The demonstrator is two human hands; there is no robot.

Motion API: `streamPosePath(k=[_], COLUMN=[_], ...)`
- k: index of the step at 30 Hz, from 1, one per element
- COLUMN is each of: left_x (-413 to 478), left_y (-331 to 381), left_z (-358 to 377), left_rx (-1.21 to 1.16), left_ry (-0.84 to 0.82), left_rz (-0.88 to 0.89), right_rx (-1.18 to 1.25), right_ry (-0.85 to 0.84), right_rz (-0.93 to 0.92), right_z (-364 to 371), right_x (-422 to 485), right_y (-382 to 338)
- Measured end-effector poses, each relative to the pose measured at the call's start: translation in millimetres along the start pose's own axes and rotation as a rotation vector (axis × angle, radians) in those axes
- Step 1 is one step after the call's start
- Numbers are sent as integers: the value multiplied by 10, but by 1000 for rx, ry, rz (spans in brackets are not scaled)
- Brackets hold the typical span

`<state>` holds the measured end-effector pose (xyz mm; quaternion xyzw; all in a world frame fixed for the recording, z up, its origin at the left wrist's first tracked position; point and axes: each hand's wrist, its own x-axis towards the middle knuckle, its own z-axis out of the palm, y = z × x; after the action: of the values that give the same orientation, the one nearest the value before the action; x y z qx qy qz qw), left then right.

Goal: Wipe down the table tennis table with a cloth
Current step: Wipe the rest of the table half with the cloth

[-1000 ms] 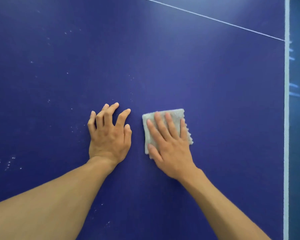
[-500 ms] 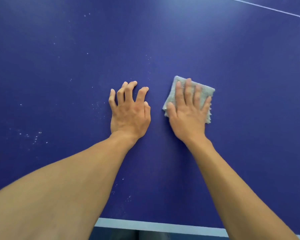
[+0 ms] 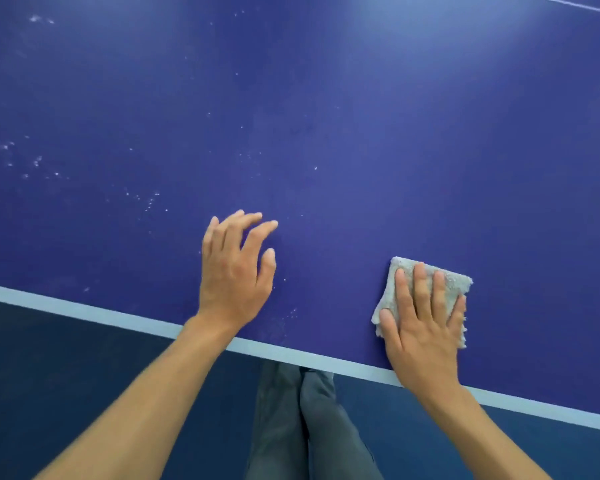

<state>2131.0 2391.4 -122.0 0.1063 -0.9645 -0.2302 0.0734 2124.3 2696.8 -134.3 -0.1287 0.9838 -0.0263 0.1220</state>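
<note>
Cloth (image 3: 452,284) under flat right hand (image 3: 423,327), left hand (image 3: 234,275) apart, table (image 3: 361,133) edge

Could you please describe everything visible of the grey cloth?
The light grey terry cloth looks folded into a rough square with fuzzy, frayed edges. It lies flat on the blue table tennis table, near its pale front edge line. The right hand presses on it with straight, spread fingers, covering most of it.

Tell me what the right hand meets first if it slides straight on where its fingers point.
Nothing solid, as far as the picture shows: beyond the right hand and its cloth lies only open blue table up to the frame's top edge.
</note>
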Motion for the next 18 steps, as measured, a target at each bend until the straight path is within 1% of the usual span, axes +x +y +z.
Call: streamPosePath(k=[2, 5, 7, 10, 12, 14, 16, 18], left_x=[-474, -970, -1128, -1170, -1155, -1159, -1164, -1166], left_y=[-189, -433, -545, -659, -700, -724, -762, -810], left_z=[-93, -228, -305, -343, -308, -257, -230, -241], left_rx=[85, 172, 195, 192, 165, 126, 100, 93], left_ry=[31, 61, 70, 16, -84, -155, -178, -207], left_rz=[-121, -258, -329, -429, -510, -552, -554, -548], right_rx=[26, 58, 71, 48, 16, -23, -1, 63], right_ry=[35, 56, 41, -4, 1, -2, -26, -27], right_rz=[3, -101, -213, -424, -456, -377, -202, -2], right_z=[62, 131, 202, 282, 277, 218, 136, 103], right_x=[11, 16, -82, -290, -322, -275, -179, -51], right_y=[-410, -977, -1226, -1161, -854, -525, -317, -375])
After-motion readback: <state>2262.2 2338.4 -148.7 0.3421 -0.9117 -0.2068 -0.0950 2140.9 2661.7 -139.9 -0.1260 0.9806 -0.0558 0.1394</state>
